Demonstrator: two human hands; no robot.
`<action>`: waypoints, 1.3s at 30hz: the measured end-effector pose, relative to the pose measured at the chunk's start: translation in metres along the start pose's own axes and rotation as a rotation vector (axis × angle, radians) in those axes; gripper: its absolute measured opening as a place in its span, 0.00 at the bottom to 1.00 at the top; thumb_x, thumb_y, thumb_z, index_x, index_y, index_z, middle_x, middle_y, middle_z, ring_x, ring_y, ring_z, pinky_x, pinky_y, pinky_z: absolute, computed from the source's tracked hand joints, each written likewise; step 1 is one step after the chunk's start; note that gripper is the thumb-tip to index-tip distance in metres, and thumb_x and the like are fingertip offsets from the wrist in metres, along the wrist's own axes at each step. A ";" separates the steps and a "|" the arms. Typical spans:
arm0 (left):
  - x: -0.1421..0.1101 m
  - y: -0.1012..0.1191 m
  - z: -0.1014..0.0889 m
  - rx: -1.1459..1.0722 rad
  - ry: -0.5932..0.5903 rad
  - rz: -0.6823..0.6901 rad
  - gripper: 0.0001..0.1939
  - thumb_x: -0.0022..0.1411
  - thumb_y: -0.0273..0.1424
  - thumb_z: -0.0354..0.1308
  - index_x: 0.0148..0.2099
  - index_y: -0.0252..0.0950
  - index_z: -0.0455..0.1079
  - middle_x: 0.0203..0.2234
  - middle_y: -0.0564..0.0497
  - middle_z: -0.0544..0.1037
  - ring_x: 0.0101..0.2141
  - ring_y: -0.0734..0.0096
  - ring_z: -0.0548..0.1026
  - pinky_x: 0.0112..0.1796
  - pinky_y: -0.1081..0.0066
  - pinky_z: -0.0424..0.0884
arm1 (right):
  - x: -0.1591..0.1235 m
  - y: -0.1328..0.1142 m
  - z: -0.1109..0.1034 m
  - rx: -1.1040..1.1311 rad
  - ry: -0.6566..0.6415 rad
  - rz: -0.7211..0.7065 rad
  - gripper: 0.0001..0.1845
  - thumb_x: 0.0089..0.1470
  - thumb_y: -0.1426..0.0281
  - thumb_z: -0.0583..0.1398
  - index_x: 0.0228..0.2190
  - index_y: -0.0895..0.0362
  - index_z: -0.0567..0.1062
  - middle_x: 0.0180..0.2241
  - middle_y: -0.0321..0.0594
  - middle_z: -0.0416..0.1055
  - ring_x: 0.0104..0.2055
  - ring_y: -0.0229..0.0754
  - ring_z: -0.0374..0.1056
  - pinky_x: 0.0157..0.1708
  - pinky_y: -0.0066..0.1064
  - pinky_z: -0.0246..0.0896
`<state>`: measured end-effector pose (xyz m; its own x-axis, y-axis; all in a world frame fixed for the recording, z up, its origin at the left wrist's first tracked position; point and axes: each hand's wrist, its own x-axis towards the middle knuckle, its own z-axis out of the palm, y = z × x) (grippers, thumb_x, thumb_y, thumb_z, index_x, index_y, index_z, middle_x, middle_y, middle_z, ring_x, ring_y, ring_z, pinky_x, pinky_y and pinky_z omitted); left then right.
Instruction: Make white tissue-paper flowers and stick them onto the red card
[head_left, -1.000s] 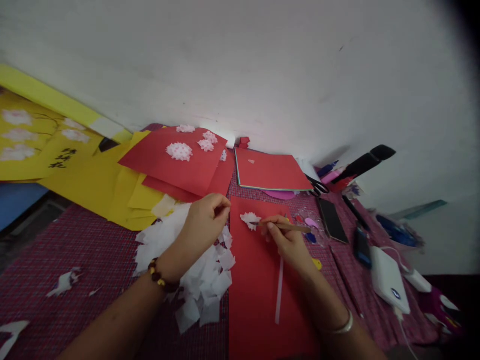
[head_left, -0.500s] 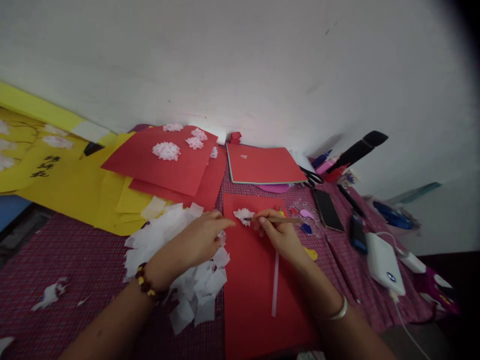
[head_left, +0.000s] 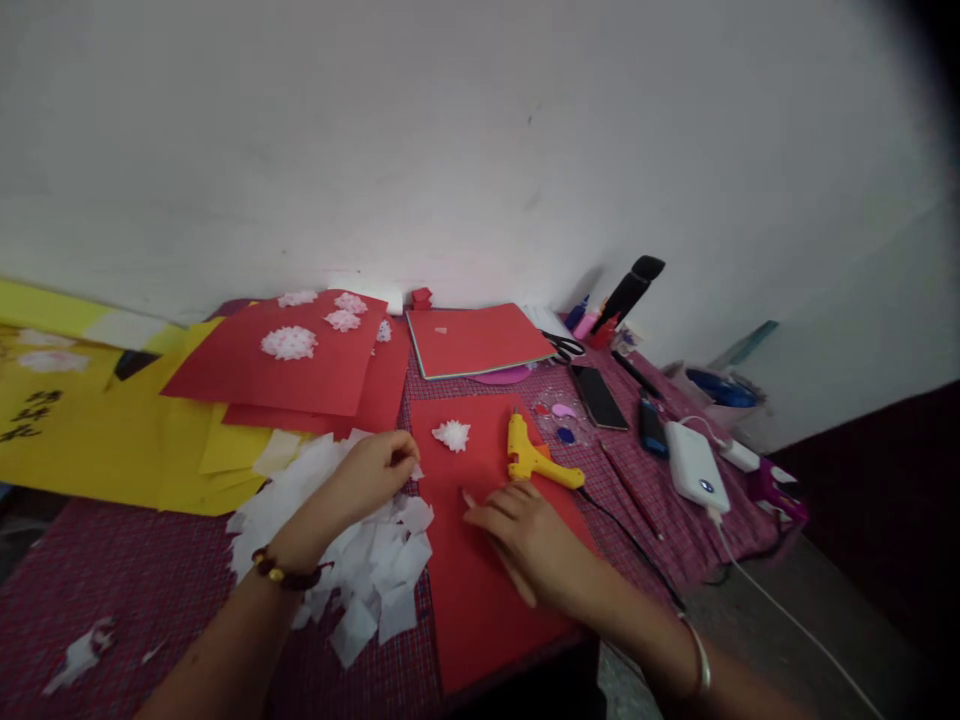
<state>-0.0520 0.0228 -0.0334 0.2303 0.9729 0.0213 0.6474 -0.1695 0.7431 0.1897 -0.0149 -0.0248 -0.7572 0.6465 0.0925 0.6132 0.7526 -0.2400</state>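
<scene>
Glue gun (head_left: 523, 460), nozzle (head_left: 516, 411) seemingly wallward

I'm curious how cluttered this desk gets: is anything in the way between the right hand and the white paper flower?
Nothing visible blocks the right hand from the white flower: between them is red sheet, with a small pale tip by the fingers. The glue gun lies off to the side.

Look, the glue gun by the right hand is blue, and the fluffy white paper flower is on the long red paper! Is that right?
Not quite: the head view shows that the yellow glue gun by the right hand is yellow, not blue. The fluffy white paper flower is indeed on the long red paper.
</scene>
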 end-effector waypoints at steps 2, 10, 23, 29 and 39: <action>0.000 0.001 0.000 -0.015 0.006 -0.011 0.07 0.51 0.25 0.46 0.28 0.36 0.65 0.20 0.56 0.70 0.23 0.74 0.66 0.24 0.75 0.58 | -0.007 0.002 -0.001 -0.019 0.040 0.075 0.22 0.53 0.78 0.52 0.49 0.51 0.65 0.44 0.41 0.69 0.46 0.41 0.63 0.49 0.38 0.53; 0.002 -0.002 0.002 0.040 0.069 -0.032 0.07 0.49 0.24 0.47 0.28 0.36 0.66 0.20 0.55 0.71 0.22 0.74 0.67 0.24 0.74 0.56 | -0.020 0.046 0.006 -0.145 0.149 0.451 0.39 0.46 0.62 0.58 0.58 0.58 0.54 0.57 0.51 0.54 0.58 0.56 0.51 0.53 0.50 0.48; -0.003 -0.003 0.008 0.366 0.044 -0.018 0.17 0.54 0.23 0.47 0.47 0.38 0.66 0.31 0.49 0.77 0.31 0.68 0.73 0.30 0.72 0.62 | -0.005 0.100 0.004 -0.218 0.162 0.522 0.19 0.43 0.76 0.55 0.41 0.62 0.68 0.41 0.50 0.65 0.46 0.50 0.61 0.47 0.42 0.55; -0.004 -0.002 0.018 0.498 0.022 0.073 0.15 0.58 0.25 0.47 0.46 0.38 0.68 0.36 0.44 0.76 0.37 0.62 0.73 0.35 0.66 0.65 | -0.006 0.073 -0.005 -0.070 0.131 0.487 0.15 0.46 0.79 0.53 0.39 0.61 0.65 0.38 0.47 0.64 0.41 0.46 0.63 0.40 0.35 0.57; -0.003 -0.012 0.020 0.445 0.029 0.095 0.16 0.58 0.26 0.47 0.47 0.38 0.69 0.37 0.43 0.77 0.40 0.61 0.73 0.39 0.64 0.65 | 0.013 0.008 0.000 0.048 -0.150 0.300 0.17 0.48 0.75 0.57 0.43 0.58 0.65 0.43 0.42 0.62 0.35 0.38 0.65 0.33 0.28 0.56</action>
<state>-0.0459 0.0189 -0.0557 0.2875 0.9527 0.0987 0.8750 -0.3031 0.3776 0.1848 -0.0003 -0.0251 -0.5714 0.8100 -0.1318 0.8053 0.5225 -0.2802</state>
